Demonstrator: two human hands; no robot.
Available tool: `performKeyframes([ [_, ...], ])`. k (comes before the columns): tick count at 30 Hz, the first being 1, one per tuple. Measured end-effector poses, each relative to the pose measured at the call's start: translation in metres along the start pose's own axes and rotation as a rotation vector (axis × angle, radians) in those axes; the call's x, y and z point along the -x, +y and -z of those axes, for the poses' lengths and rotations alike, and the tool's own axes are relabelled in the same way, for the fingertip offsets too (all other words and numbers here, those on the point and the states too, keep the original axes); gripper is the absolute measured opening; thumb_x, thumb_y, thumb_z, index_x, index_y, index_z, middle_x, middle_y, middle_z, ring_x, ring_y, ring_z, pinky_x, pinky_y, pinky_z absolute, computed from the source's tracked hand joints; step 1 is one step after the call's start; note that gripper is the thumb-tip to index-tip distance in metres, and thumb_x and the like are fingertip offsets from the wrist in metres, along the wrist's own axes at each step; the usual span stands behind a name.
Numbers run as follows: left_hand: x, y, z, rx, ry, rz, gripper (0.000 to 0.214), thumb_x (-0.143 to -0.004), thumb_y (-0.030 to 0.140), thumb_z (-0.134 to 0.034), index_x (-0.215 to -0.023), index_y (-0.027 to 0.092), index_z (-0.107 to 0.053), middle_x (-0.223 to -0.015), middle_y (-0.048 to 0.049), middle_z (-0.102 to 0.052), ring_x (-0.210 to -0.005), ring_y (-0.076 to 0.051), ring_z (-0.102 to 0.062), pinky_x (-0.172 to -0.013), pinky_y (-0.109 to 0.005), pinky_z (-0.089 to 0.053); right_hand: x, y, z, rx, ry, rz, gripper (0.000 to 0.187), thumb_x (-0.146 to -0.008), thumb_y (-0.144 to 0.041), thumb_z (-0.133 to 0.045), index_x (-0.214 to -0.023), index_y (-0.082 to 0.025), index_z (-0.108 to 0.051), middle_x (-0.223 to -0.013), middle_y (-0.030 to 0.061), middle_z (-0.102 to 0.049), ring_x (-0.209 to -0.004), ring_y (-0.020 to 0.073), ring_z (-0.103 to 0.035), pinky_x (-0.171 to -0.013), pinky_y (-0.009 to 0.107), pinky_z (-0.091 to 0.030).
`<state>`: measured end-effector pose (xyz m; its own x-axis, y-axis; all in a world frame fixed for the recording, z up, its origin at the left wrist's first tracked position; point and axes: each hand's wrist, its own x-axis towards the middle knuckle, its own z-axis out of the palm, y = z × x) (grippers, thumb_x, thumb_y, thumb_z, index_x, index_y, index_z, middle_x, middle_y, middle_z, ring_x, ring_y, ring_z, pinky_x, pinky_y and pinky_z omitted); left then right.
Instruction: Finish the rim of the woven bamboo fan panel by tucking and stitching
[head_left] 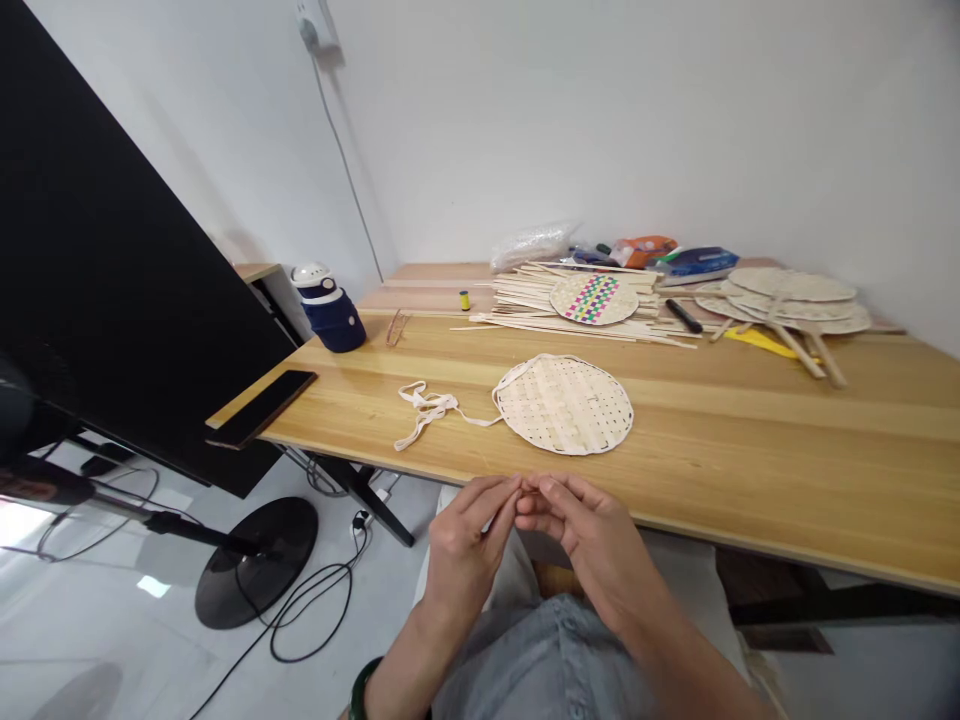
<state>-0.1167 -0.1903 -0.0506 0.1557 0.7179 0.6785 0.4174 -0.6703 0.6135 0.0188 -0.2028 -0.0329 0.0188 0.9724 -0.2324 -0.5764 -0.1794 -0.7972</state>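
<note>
My left hand (474, 530) and my right hand (581, 520) meet at the table's near edge, above my lap. Thumb and fingertips are pinched together on each hand, and whatever lies between them is too small to make out. Just beyond them a round woven panel (566, 405) of pale strips lies flat on the table, bound with cloth tape round its rim. The loose end of that white tape (429, 408) trails off to the left in a crumpled heap. Neither hand touches the panel.
Behind lie thin bamboo strips (517, 305), a panel with coloured weave (595, 299), a yellow thread spool (464, 300) and a black-handled tool (684, 316). Handled fans (795, 290) are stacked right. At left are a blue jug (334, 318), glasses (396, 328) and a phone (262, 408).
</note>
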Motion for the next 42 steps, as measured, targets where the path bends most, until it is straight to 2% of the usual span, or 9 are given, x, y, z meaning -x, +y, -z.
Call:
performKeyframes([
  [4, -0.004, 0.001, 0.002, 0.03, 0.05, 0.101, 0.018, -0.083, 0.008, -0.064, -0.094, 0.016, -0.075, -0.087, -0.0063, -0.075, -0.078, -0.014, -0.07, -0.074, -0.02, -0.056, 0.004, -0.002, 0.001, -0.032, -0.031, 0.005, 0.032, -0.071, -0.037, -0.079, -0.089, -0.014, -0.069, -0.094, 0.0101, -0.072, -0.08, 0.0209, -0.07, -0.07, 0.03, -0.059],
  [8, -0.01, 0.004, 0.004, 0.235, 0.068, 0.459, 0.009, -0.082, 0.019, -0.067, -0.085, 0.018, -0.076, -0.08, -0.0036, -0.075, -0.073, -0.015, -0.07, -0.068, -0.022, -0.056, 0.005, 0.0, 0.004, 0.037, -0.05, 0.052, 0.034, -0.078, -0.038, -0.073, -0.1, -0.015, -0.063, -0.098, 0.0117, -0.072, -0.082, 0.0216, -0.07, -0.07, 0.032, -0.06],
  [12, -0.016, 0.01, 0.006, 0.585, 0.085, 0.819, 0.016, -0.075, 0.029, -0.074, -0.084, 0.016, -0.077, -0.072, -0.0036, -0.075, -0.065, -0.016, -0.07, -0.066, -0.025, -0.059, 0.002, 0.002, 0.005, 0.199, 0.01, 0.207, 0.034, -0.077, -0.041, -0.072, -0.098, -0.016, -0.064, -0.087, 0.0077, -0.07, -0.072, 0.0177, -0.067, -0.06, 0.028, -0.059],
  [17, -0.024, 0.016, 0.009, 0.738, 0.105, 0.931, 0.023, -0.067, 0.031, -0.08, -0.08, 0.013, -0.077, -0.065, -0.0036, -0.074, -0.059, -0.015, -0.07, -0.064, -0.025, -0.06, -0.001, -0.006, -0.002, 0.449, 0.07, 0.296, 0.029, -0.072, -0.039, -0.07, -0.09, -0.016, -0.068, -0.09, 0.0066, -0.069, -0.066, 0.0148, -0.064, -0.057, 0.026, -0.057],
  [22, -0.024, 0.018, 0.008, 0.718, 0.085, 0.878, 0.02, -0.069, 0.03, -0.08, -0.081, 0.015, -0.078, -0.067, -0.0035, -0.075, -0.06, -0.015, -0.07, -0.065, -0.025, -0.06, -0.003, -0.014, -0.01, 0.557, 0.044, 0.236, 0.029, -0.075, -0.043, -0.063, -0.083, -0.017, -0.07, -0.08, 0.0045, -0.07, -0.058, 0.0123, -0.061, -0.055, 0.024, -0.054],
  [26, -0.021, 0.017, 0.007, 0.614, 0.072, 0.743, 0.013, -0.073, 0.026, -0.076, -0.082, 0.018, -0.079, -0.074, -0.003, -0.076, -0.064, -0.015, -0.07, -0.065, -0.023, -0.059, -0.004, -0.016, -0.012, 0.583, 0.004, 0.195, 0.029, -0.076, -0.045, -0.063, -0.077, -0.017, -0.07, -0.072, 0.0025, -0.068, -0.056, 0.0111, -0.057, -0.054, 0.022, -0.052],
  [30, -0.018, 0.016, 0.006, 0.496, 0.029, 0.618, 0.01, -0.078, 0.021, -0.072, -0.084, 0.018, -0.079, -0.076, -0.0035, -0.075, -0.065, -0.015, -0.071, -0.066, -0.022, -0.058, -0.006, -0.017, -0.012, 0.594, 0.027, 0.21, 0.028, -0.072, -0.045, -0.065, -0.07, -0.016, -0.068, -0.065, 0.0022, -0.066, -0.056, 0.012, -0.057, -0.053, 0.022, -0.05],
  [36, -0.015, 0.015, 0.005, 0.315, -0.017, 0.419, 0.013, -0.082, 0.016, -0.067, -0.089, 0.019, -0.078, -0.079, -0.0042, -0.074, -0.068, -0.013, -0.069, -0.064, -0.02, -0.055, -0.007, -0.016, -0.009, 0.578, 0.041, 0.218, 0.028, -0.071, -0.044, -0.066, -0.066, -0.016, -0.068, -0.064, 0.0024, -0.066, -0.057, 0.0127, -0.057, -0.054, 0.023, -0.05],
  [42, -0.014, 0.014, 0.003, 0.129, -0.005, 0.239, 0.014, -0.082, 0.012, -0.066, -0.09, 0.017, -0.077, -0.079, -0.005, -0.074, -0.068, -0.013, -0.068, -0.063, -0.019, -0.054, -0.006, -0.013, -0.006, 0.559, 0.052, 0.225, 0.029, -0.07, -0.045, -0.068, -0.067, -0.016, -0.069, -0.066, 0.002, -0.066, -0.056, 0.0122, -0.054, -0.053, 0.023, -0.05],
])
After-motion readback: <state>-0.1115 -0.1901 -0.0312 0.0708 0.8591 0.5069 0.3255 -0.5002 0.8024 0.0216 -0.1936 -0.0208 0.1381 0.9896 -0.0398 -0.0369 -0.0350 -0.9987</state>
